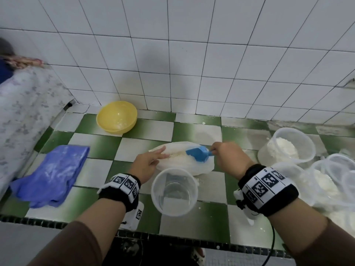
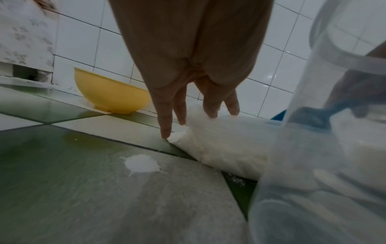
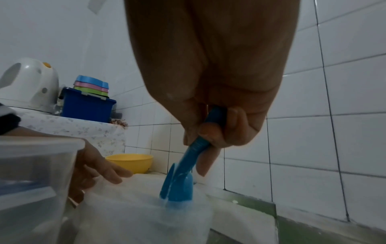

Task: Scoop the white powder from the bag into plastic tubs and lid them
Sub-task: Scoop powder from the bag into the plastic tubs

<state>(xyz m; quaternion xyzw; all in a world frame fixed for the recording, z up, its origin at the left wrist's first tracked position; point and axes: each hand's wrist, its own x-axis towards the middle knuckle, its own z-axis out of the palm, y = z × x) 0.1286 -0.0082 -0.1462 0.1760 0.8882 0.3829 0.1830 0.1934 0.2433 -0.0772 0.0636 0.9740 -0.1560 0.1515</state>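
A clear plastic bag of white powder [image 1: 184, 160] lies on the green and white tiled counter [image 1: 96, 169]. My right hand [image 1: 226, 154] grips the handle of a blue scoop [image 1: 198, 153], whose bowl dips into the bag [image 3: 146, 206]; the scoop [image 3: 179, 186] points down into the powder. My left hand [image 1: 151, 160] has straight fingers [image 2: 167, 125] resting on the bag's [image 2: 219, 145] left edge. An empty clear tub [image 1: 174, 191] stands just in front of the bag, between my wrists.
A yellow bowl [image 1: 116, 116] sits by the back wall. A blue cloth [image 1: 51, 173] lies at left. At right stand a tub with powder [image 1: 286, 146] and several clear tubs or lids [image 1: 330, 169]. A spilled powder blot [image 2: 142, 165] marks the counter.
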